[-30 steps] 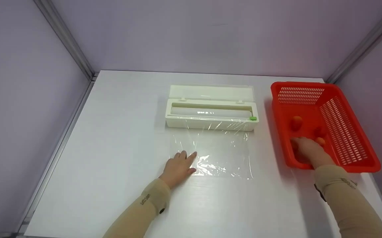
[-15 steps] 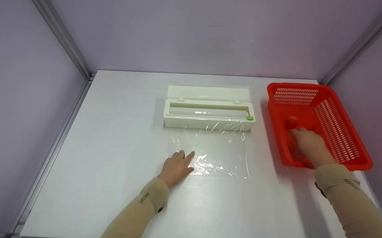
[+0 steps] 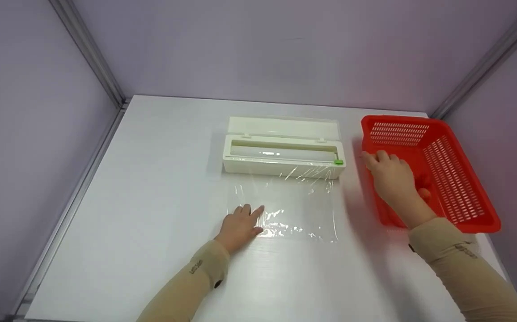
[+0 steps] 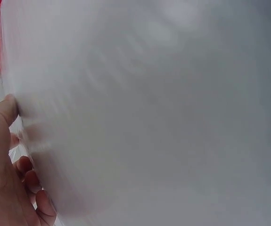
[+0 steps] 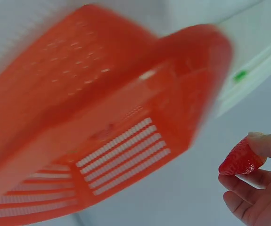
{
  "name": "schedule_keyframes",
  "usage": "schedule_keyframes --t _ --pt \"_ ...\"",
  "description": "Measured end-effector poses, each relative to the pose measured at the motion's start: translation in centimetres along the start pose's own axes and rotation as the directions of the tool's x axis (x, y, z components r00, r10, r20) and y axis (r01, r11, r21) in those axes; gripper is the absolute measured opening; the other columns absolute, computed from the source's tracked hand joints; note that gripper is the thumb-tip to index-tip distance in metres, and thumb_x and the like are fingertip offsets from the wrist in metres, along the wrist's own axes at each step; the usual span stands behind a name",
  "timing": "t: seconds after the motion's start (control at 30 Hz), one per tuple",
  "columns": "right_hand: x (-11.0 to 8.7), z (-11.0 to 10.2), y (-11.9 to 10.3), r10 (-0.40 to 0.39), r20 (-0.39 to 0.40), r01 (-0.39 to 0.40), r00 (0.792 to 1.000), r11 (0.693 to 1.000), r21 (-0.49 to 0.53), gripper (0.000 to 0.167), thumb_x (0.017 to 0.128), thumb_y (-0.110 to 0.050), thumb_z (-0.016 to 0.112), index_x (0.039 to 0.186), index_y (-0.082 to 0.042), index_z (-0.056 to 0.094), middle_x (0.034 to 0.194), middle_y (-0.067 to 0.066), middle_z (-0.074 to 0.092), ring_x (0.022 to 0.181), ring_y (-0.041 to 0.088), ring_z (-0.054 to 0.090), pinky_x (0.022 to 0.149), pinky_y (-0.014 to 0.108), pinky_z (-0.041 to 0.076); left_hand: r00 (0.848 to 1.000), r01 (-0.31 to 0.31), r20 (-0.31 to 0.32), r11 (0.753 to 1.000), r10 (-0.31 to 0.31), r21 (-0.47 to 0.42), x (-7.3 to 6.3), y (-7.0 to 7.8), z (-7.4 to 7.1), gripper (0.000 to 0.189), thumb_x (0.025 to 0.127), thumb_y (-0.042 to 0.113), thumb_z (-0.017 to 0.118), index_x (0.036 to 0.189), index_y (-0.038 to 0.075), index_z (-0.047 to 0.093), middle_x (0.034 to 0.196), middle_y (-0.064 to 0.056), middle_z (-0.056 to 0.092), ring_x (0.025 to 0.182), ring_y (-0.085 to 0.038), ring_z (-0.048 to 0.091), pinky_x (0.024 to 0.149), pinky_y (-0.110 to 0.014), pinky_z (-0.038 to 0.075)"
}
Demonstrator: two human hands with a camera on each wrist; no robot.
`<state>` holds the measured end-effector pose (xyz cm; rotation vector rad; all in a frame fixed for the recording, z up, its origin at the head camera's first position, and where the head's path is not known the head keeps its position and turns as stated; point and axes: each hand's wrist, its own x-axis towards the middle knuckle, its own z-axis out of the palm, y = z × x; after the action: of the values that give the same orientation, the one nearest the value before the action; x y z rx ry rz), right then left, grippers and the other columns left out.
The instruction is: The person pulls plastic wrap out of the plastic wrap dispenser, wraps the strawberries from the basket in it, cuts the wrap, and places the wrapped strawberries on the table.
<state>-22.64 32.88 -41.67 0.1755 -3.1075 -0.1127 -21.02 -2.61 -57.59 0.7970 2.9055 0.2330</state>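
My left hand (image 3: 238,226) rests on the left part of a clear sheet of cling film (image 3: 301,214), fingers spread. The film stretches across the table from a white cling film dispenser (image 3: 283,167) with its lid raised. In the left wrist view, the fingertips (image 4: 10,110) touch the pale surface. My right hand (image 3: 392,181) is over the left rim of a red plastic basket (image 3: 475,181). Between its thumb and fingers it pinches a red strawberry (image 5: 242,157), clearly seen in the right wrist view but mostly hidden by the hand in the head view.
In the basket lie a round orange-red item (image 3: 424,194) and a darker red one (image 3: 422,180), kinds too small to tell. A green slider (image 3: 339,162) sits at the dispenser's right end. Pale panels (image 3: 285,53) enclose the white table (image 3: 151,179).
The right hand has risen from inside the basket and moved left and away from me to its left rim, bringing the strawberry. The left hand has stayed on the film.
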Motion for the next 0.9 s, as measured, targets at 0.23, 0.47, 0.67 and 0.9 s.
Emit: schedule_keyframes --t 0.23,0.47,0.67,0.9 --pt "0.7 -0.2 -4.9 -0.167 -0.152 0.167 0.974 0.986 -0.014 0.059 0.078 -0.001 0.066 0.132 -0.015 0.046 0.114 0.019 0.054 0.091 0.038 0.054 0.075 0.049 0.051 1.000 0.005 0.006 1.000 -0.005 -0.021 -0.1 0.0 -0.1 0.061 0.088 0.045 0.056 0.142 0.023 0.036 0.110 -0.009 0.051 0.092 -0.022 0.049 0.062 -0.032 0.045" --pt "1.4 1.0 -8.9 -0.258 -0.189 0.260 0.948 0.965 -0.011 0.052 0.082 -0.001 0.062 0.130 -0.016 0.048 0.110 0.016 0.056 0.090 0.035 0.056 0.073 0.044 0.052 1.000 -0.001 0.000 1.000 0.001 -0.025 -0.1 0.0 -0.2 0.061 0.088 0.045 0.056 0.141 0.022 0.037 0.106 -0.008 0.051 0.087 -0.021 0.048 0.059 -0.031 0.042" --pt "1.8 3.3 -11.8 -0.272 -0.163 0.283 0.948 0.958 0.048 0.048 0.087 -0.004 0.059 0.130 -0.020 0.048 0.110 0.011 0.058 0.094 0.032 0.058 0.076 0.044 0.052 1.000 -0.013 0.014 1.000 0.014 -0.029 -0.1 0.0 -0.2 0.061 0.088 0.045 0.054 0.142 0.022 0.036 0.104 -0.007 0.051 0.086 -0.019 0.046 0.058 -0.029 0.039" --pt "1.3 8.2 -14.7 -0.330 -0.178 0.350 0.927 0.932 0.094 0.039 0.085 -0.007 0.062 0.121 -0.016 0.051 0.105 0.007 0.060 0.089 0.030 0.061 0.071 0.043 0.052 1.000 -0.011 -0.008 1.000 0.011 0.005 -0.1 0.0 -0.2 0.060 0.088 0.045 0.055 0.141 0.023 0.038 0.105 -0.007 0.052 0.088 -0.020 0.049 0.059 -0.030 0.043"
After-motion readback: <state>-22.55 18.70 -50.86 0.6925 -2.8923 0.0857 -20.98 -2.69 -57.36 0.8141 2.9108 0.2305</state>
